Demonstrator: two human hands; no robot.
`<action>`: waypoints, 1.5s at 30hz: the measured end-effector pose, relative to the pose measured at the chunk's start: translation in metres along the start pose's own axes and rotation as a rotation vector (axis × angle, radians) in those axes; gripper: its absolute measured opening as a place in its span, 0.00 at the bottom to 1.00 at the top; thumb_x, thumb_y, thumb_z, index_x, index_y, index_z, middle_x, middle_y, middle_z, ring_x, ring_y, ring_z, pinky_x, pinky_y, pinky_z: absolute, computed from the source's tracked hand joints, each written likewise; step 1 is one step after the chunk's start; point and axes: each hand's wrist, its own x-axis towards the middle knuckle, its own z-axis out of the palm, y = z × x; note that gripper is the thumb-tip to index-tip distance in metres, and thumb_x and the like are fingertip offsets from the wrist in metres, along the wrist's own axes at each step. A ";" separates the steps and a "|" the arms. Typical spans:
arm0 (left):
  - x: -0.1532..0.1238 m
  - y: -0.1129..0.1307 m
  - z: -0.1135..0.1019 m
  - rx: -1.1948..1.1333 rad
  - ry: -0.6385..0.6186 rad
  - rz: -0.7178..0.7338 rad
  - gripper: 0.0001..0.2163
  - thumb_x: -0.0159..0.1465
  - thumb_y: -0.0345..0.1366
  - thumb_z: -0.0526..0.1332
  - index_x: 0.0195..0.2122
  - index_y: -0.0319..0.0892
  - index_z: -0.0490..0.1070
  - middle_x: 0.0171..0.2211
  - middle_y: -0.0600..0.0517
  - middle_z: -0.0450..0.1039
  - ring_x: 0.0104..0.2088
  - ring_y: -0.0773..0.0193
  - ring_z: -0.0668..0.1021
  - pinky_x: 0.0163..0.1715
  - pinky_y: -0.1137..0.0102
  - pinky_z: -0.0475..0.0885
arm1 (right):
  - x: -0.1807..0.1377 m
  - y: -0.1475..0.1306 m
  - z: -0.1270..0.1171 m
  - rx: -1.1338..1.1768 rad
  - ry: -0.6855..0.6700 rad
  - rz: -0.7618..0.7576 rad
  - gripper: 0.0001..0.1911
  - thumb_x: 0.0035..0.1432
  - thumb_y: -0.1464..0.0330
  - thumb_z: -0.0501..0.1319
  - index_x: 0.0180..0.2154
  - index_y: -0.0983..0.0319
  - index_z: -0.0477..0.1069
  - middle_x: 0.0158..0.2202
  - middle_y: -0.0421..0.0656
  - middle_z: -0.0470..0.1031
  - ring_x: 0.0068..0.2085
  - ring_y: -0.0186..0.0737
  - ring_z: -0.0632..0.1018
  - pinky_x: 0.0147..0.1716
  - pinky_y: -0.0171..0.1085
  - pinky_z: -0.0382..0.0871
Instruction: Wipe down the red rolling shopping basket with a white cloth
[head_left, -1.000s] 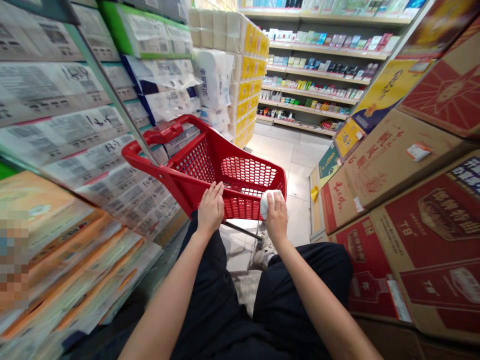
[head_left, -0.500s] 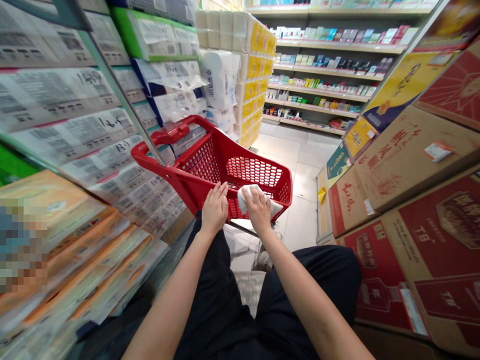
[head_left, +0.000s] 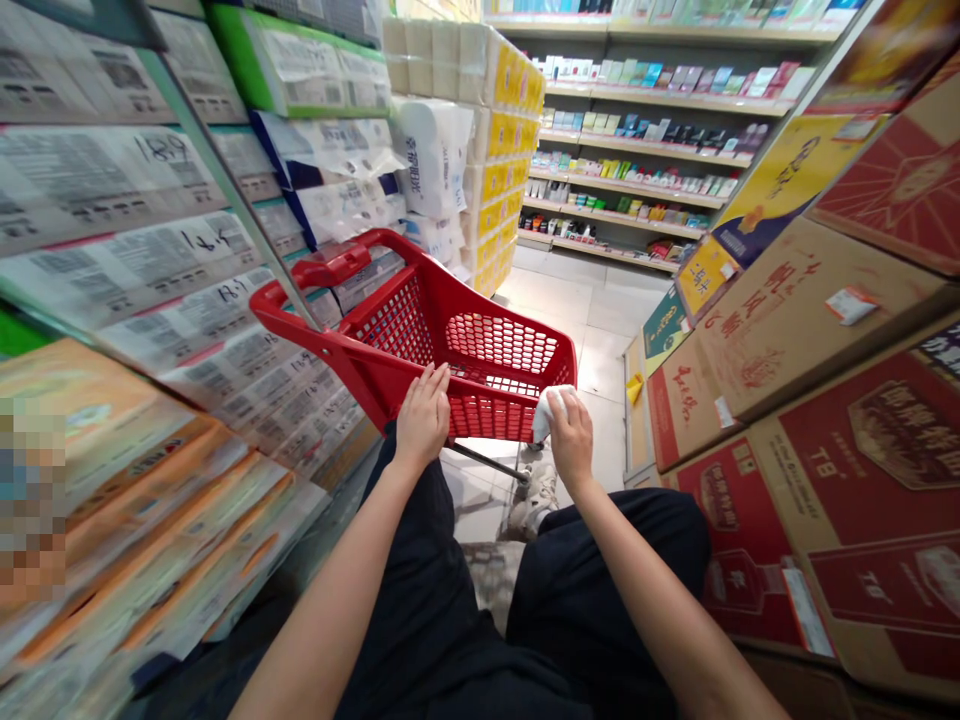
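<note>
A red plastic shopping cart [head_left: 510, 342] with holed walls stands in front of my knees, its handle toward the left. My left hand [head_left: 424, 415] lies on the near side rim, fingers stretched out and holding nothing. At the cart's near right corner, my right hand [head_left: 571, 430] is closed on a white cloth [head_left: 550, 408] pressed against the rim. The cloth is partly hidden under my fingers.
Stacked paper packs [head_left: 135, 250] rise close on the left, with orange packs [head_left: 165, 520] lower down. Cardboard cartons [head_left: 825, 310] line the right side. Shelves [head_left: 630, 180] of small boxes and bottles stand ahead beyond the tiled floor [head_left: 592, 300]. A metal pole [head_left: 225, 180] crosses the upper left.
My right hand has slid with the cloth along the rim to the right, from the middle of the near side to the corner. My left hand keeps its place on the rim.
</note>
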 end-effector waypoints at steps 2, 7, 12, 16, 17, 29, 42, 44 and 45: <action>0.000 0.001 0.000 0.000 0.005 0.001 0.23 0.71 0.34 0.40 0.65 0.42 0.58 0.66 0.50 0.59 0.68 0.60 0.58 0.66 0.57 0.55 | 0.009 -0.024 0.005 -0.012 0.000 0.037 0.22 0.68 0.70 0.51 0.62 0.58 0.62 0.61 0.50 0.66 0.64 0.48 0.61 0.60 0.50 0.60; 0.000 0.001 0.000 0.011 0.000 -0.003 0.23 0.71 0.34 0.40 0.65 0.40 0.58 0.66 0.49 0.59 0.68 0.60 0.57 0.66 0.57 0.54 | 0.046 -0.110 0.025 0.023 -0.112 -0.019 0.22 0.67 0.70 0.52 0.62 0.60 0.63 0.61 0.50 0.66 0.62 0.53 0.62 0.59 0.50 0.59; 0.000 0.002 -0.002 0.014 -0.015 -0.020 0.23 0.71 0.33 0.40 0.65 0.41 0.59 0.66 0.50 0.60 0.68 0.61 0.58 0.66 0.58 0.55 | 0.067 -0.156 0.036 0.086 -0.173 -0.019 0.23 0.69 0.67 0.50 0.63 0.59 0.61 0.62 0.49 0.65 0.62 0.51 0.62 0.58 0.49 0.61; -0.001 0.003 -0.002 0.012 -0.004 -0.019 0.23 0.71 0.33 0.40 0.65 0.41 0.59 0.66 0.50 0.60 0.68 0.61 0.58 0.66 0.58 0.55 | 0.055 -0.126 0.034 0.063 -0.167 -0.144 0.25 0.67 0.71 0.50 0.65 0.57 0.58 0.64 0.48 0.62 0.63 0.50 0.62 0.59 0.48 0.59; -0.001 0.003 -0.002 0.009 -0.001 -0.019 0.23 0.71 0.34 0.40 0.65 0.41 0.58 0.66 0.50 0.60 0.68 0.61 0.57 0.66 0.58 0.55 | 0.049 -0.113 0.032 0.047 -0.158 -0.162 0.26 0.67 0.72 0.50 0.65 0.56 0.58 0.64 0.48 0.62 0.63 0.50 0.62 0.59 0.48 0.59; -0.002 0.002 0.001 -0.027 0.019 -0.034 0.24 0.71 0.34 0.39 0.65 0.42 0.59 0.65 0.51 0.61 0.68 0.60 0.58 0.66 0.57 0.55 | -0.005 0.032 -0.006 0.116 -0.061 -0.136 0.25 0.66 0.75 0.47 0.62 0.58 0.63 0.61 0.50 0.65 0.65 0.46 0.62 0.63 0.54 0.59; -0.001 0.005 0.002 -0.028 0.021 -0.045 0.23 0.71 0.34 0.39 0.65 0.42 0.59 0.65 0.50 0.60 0.68 0.60 0.57 0.66 0.57 0.54 | 0.055 -0.151 0.035 0.084 -0.234 0.087 0.23 0.68 0.67 0.51 0.63 0.53 0.60 0.65 0.48 0.60 0.65 0.51 0.58 0.62 0.55 0.53; -0.001 0.005 0.002 -0.029 0.017 -0.050 0.23 0.71 0.34 0.39 0.64 0.42 0.60 0.65 0.50 0.61 0.68 0.60 0.58 0.66 0.56 0.55 | 0.062 -0.162 0.040 0.089 -0.244 0.063 0.24 0.68 0.66 0.50 0.64 0.54 0.58 0.65 0.49 0.59 0.65 0.51 0.58 0.62 0.53 0.54; -0.001 0.005 0.002 -0.026 0.016 -0.050 0.23 0.71 0.34 0.39 0.64 0.42 0.60 0.65 0.50 0.61 0.68 0.60 0.58 0.66 0.56 0.55 | 0.063 -0.161 0.041 0.089 -0.233 0.034 0.24 0.68 0.66 0.50 0.65 0.55 0.58 0.65 0.49 0.59 0.65 0.51 0.58 0.61 0.53 0.54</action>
